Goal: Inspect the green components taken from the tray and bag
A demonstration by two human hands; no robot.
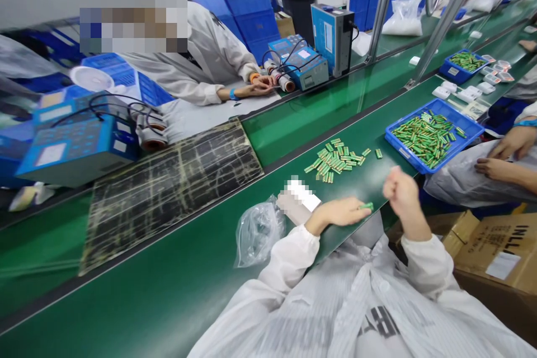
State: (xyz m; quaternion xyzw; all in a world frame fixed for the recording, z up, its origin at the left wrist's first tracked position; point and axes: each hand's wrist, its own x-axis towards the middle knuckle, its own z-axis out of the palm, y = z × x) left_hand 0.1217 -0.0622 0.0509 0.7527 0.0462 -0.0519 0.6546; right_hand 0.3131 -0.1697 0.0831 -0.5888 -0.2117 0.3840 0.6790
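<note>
Head camera view, from the left: a clear plastic bag lies on the green belt just beside a white box, and next to that the left hand grips a green cylinder at its fingertips. Beyond this hand a loose pile of similar cylinders lies on the belt, while the right hand has its fingers curled closed, whether around anything I cannot tell, and past it a blue tray holds many more
</note>
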